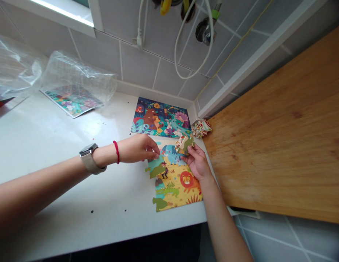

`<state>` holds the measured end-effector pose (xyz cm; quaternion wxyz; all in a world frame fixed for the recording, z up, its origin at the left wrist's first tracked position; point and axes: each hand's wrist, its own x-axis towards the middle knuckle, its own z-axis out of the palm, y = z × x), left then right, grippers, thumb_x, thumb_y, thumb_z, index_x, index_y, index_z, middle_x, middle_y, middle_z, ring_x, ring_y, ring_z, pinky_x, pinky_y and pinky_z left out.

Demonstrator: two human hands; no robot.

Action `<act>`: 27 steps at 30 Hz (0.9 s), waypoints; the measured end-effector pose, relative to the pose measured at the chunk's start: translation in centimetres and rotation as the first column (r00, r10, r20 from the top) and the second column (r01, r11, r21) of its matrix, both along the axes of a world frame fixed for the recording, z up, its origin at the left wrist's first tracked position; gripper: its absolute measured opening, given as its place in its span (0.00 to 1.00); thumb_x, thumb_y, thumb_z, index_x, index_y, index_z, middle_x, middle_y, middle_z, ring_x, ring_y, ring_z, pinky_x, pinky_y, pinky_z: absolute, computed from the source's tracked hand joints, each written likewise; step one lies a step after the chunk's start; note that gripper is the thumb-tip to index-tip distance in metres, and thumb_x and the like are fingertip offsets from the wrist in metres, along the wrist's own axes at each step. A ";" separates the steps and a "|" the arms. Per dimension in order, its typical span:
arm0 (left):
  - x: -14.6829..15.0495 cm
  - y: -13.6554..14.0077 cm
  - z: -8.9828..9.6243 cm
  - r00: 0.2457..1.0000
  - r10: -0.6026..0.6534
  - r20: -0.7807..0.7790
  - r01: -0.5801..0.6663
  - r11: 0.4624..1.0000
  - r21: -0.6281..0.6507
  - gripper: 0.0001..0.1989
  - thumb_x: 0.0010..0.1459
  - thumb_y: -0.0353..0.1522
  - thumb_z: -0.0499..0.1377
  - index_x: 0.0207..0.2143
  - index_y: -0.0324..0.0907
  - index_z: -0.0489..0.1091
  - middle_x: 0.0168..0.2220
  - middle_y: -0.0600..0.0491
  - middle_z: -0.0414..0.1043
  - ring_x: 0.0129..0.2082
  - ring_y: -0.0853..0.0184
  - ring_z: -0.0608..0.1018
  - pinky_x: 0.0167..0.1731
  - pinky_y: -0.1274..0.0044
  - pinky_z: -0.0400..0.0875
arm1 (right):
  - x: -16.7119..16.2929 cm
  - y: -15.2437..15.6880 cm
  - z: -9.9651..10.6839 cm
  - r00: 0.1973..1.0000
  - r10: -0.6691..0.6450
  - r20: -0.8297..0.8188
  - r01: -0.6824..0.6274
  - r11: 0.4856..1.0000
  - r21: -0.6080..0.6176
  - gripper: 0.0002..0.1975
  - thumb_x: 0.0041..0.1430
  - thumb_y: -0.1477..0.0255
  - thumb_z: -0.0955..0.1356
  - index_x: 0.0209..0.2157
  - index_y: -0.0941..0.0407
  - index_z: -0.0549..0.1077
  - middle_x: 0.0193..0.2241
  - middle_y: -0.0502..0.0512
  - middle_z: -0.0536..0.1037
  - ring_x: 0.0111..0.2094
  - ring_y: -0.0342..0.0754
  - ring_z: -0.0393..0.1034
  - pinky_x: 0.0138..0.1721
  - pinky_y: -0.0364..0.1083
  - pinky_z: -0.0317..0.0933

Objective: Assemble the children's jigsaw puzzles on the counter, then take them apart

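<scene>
A partly assembled jigsaw puzzle (173, 182) with a lion, a crocodile and an elephant lies on the white counter, its left edge uneven. My left hand (143, 148) is over its upper left part, thumb and fingers pinched at the top of a teal-and-green puzzle piece (156, 167). My fingers partly cover that spot, so how firmly they grip is hard to see. My right hand (198, 160) holds a small stack of puzzle pieces (185, 145) above the elephant, at the puzzle's upper right.
Behind lies a dark forest-animal puzzle (161, 118), with a pile of pieces (201, 128) beside it in the corner. A picture sheet (72, 100) sits under clear plastic wrapping (76, 74). A wooden board (281, 131) borders the right side; a white cable (176, 54) hangs at the wall.
</scene>
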<state>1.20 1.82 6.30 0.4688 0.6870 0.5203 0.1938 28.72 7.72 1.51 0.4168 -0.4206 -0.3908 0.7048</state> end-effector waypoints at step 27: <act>4.4 -4.2 -0.3 0.859 -0.259 -0.441 0.313 0.948 0.054 0.03 0.55 0.31 0.64 0.30 0.47 0.78 0.29 0.52 0.80 0.29 0.61 0.78 0.25 0.75 0.63 | 0.1 0.1 0.0 1.000 0.015 0.019 -0.015 1.000 0.016 0.17 0.48 0.68 0.80 0.41 0.52 0.78 0.38 0.50 0.83 0.34 0.46 0.78 0.29 0.42 0.76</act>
